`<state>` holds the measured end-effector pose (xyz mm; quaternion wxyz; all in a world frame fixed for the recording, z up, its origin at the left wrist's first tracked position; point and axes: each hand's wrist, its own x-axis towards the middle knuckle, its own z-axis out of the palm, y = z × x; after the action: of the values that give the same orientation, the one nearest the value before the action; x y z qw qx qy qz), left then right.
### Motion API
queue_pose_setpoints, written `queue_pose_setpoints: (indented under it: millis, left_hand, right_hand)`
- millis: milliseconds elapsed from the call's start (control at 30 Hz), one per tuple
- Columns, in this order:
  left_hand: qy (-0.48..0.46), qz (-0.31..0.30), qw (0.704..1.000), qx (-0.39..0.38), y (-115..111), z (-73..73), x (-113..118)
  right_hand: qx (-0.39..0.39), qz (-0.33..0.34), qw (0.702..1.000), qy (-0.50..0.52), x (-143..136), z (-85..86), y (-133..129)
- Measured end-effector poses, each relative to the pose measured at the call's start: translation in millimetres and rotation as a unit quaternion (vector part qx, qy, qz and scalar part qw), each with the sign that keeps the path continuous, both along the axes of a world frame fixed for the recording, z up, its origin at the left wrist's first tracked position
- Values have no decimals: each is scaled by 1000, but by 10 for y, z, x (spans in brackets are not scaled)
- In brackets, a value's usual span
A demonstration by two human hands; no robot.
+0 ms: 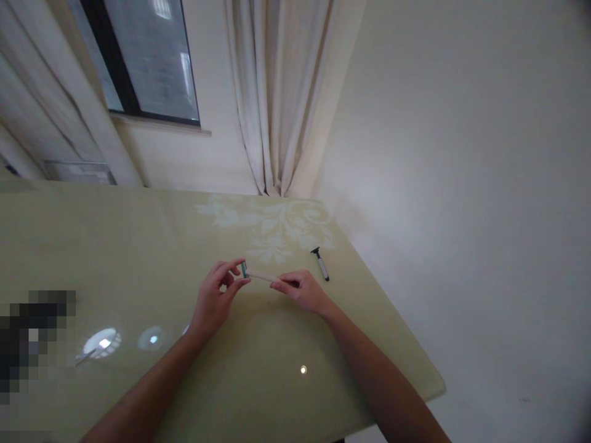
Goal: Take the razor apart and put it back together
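A razor with a pale handle [261,276] and a teal head [244,269] is held above the table between my two hands. My left hand [215,294] pinches the two ends of the razor's head between thumb and index finger, its other fingers curled loosely. The free end of the handle is in my right hand [302,290], whose fingers close around it and hide the tip. Beyond my right hand, a second razor [322,264] with a grey and black handle and a black head lies on the table, touched by neither hand.
The glossy greenish table [138,246] carries a pale floral pattern [281,221] near its far corner, and lamp reflections show on it. A wall [462,184] stands along the right. Curtains [277,92] and a window [152,55] are behind. A dark pixelated patch covers the left edge.
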<state>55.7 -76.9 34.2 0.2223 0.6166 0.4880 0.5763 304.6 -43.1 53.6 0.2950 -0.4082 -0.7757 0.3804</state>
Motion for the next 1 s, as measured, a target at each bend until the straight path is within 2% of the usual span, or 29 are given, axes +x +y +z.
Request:
queue_pose_setpoints:
  millis: [100,200,333,500,600,733,867,1000]
  left_hand:
    - [1,-1,1000,2,-3,-15,9]
    - [3,-3,1000,4,-5,-30,21]
    - [8,-2,1000,10,-2,-40,27]
    - [15,-5,1000,15,-6,-26,13]
    - [19,-1,1000,17,-13,-7,1]
    - [21,3,1000,14,-18,1,-9]
    - [27,11,999,14,-24,-6,-14]
    - [31,4,999,6,-32,-14,-22]
  right_hand:
    - [4,-13,1000,7,13,6,-4]
    - [-8,9,1000,6,28,14,-5]
    - [3,-33,999,-1,49,27,5]
    - [-1,-2,1000,-7,46,39,6]
    - [11,-31,999,-2,30,42,4]
    - [-1,10,1000,0,3,43,-5]
    - [15,-27,1000,4,-16,30,-12]
    - [-1,10,1000,4,-38,11,-28]
